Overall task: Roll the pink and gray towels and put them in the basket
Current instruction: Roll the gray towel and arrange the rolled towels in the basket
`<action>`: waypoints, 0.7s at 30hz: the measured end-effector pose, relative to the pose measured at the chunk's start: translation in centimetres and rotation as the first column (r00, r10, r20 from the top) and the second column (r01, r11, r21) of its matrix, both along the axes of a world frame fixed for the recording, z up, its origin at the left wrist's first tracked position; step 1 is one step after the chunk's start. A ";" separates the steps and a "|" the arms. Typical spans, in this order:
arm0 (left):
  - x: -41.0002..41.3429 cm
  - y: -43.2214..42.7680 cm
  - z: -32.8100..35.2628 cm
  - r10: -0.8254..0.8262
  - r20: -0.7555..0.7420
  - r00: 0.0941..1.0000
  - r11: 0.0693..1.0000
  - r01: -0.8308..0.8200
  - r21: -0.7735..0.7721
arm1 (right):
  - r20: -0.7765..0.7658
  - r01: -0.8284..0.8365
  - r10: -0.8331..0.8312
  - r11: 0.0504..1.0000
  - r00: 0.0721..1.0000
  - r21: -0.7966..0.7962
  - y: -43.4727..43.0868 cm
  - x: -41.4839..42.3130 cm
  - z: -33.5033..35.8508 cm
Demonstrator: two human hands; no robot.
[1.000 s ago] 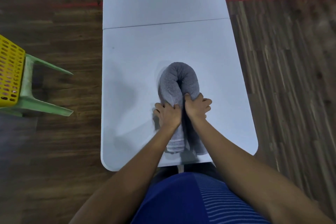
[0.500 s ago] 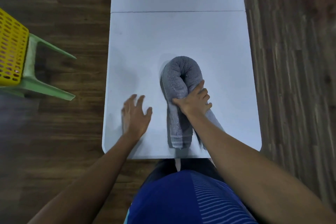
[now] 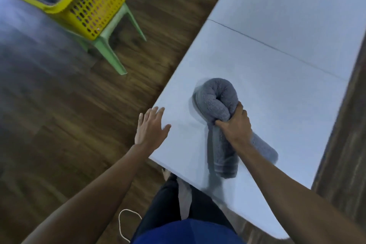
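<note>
The right hand (image 3: 235, 128) is gripping the gray towel (image 3: 215, 103), a roll bent into a loop and lying on the white table (image 3: 287, 45) near its front edge. The fingers (image 3: 240, 109) are curling over the spot where the two halves of the roll meet. The loop is bulging beyond the knuckles, while both loose ends are trailing back under the wrist. The left hand (image 3: 151, 129) is holding nothing, its fingers spreading flat over the table's left edge (contact unclear). Well apart to the left, the yellow basket (image 3: 85, 6) is sitting on a green stool (image 3: 111, 45), with dark, blurred bundles inside.
</note>
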State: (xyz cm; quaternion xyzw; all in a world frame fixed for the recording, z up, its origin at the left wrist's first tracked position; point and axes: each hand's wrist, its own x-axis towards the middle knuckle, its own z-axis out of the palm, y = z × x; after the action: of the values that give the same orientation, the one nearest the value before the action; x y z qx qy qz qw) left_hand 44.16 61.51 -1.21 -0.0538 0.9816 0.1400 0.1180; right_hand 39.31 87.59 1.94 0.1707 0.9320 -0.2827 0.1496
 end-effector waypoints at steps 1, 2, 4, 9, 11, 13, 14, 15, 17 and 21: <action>0.2 -1.3 0.7 0.043 -0.018 0.999 0.999 -0.043 -0.003 | -0.006 -0.028 0.028 0.999 1.000 -0.029 -1.4 -0.7 0.5; 0.3 -2.7 1.4 0.098 -0.031 0.995 0.995 -0.098 0.002 | -0.009 -0.067 0.067 0.996 0.998 -0.052 -3.1 -1.3 1.0; 0.4 -6.0 2.9 0.219 -0.057 0.974 0.975 -0.217 0.038 | -0.028 -0.151 0.149 0.983 0.989 -0.101 -7.3 -2.5 1.9; -0.5 -16.4 6.5 0.389 -0.142 0.910 0.920 -0.375 0.115 | -0.090 -0.286 0.272 0.928 0.958 -0.239 -20.4 -5.0 3.9; -1.0 -21.4 7.7 0.420 -0.167 0.892 0.906 -0.402 0.134 | -0.101 -0.298 0.281 0.909 0.954 -0.291 -26.1 -5.8 4.5; -2.0 -26.8 8.6 0.434 -0.177 0.884 0.900 -0.413 0.141 | -0.102 -0.301 0.283 0.899 0.954 -0.318 -31.9 -6.7 5.1; -2.5 -29.5 9.0 0.433 -0.171 0.885 0.900 -0.413 0.138 | -0.097 -0.290 0.273 0.899 0.957 -0.328 -34.6 -7.1 5.4; -3.2 -32.1 9.3 0.430 -0.169 0.887 0.901 -0.411 0.135 | -0.094 -0.276 0.259 0.900 0.961 -0.339 -37.3 -7.6 5.7; -4.9 -37.0 10.3 0.413 -0.164 0.896 0.909 -0.395 0.132 | -0.088 -0.235 0.218 0.903 0.972 -0.361 -42.1 -8.5 6.4; -9.5 -45.2 12.2 0.390 -0.178 0.904 0.920 -0.372 0.123 | -0.093 -0.161 0.134 0.899 0.987 -0.407 -50.1 -11.1 7.6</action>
State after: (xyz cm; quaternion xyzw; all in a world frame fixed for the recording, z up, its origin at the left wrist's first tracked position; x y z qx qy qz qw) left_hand 34.67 16.29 10.96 -0.2252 0.9520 0.2073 -0.0083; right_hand 28.21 37.54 9.50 0.0553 0.8655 -0.4663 0.1742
